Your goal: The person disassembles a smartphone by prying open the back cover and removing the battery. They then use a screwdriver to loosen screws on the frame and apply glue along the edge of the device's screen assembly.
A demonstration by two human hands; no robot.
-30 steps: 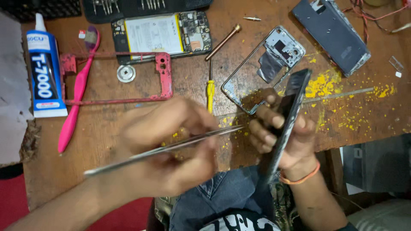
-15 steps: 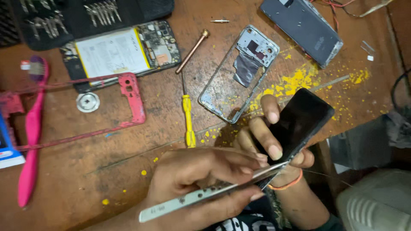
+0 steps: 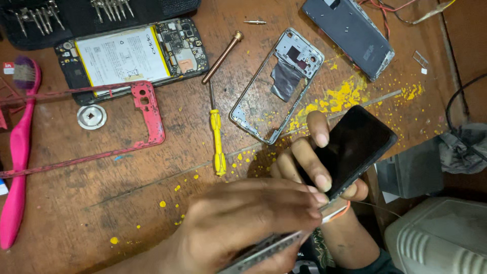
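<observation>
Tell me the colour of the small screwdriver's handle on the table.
Yellow; the screwdriver shows clearly in the head view.

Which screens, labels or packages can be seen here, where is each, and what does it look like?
Phone screen: held in the right hand, right of centre; black rectangle, dark.
Battery label: on the opened phone, upper left; white rectangle with a yellow edge.
Grey back cover: top right, flat rectangle.

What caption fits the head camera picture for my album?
Right hand grips a black phone screen while left hand holds metal tweezers at its lower edge.
</observation>
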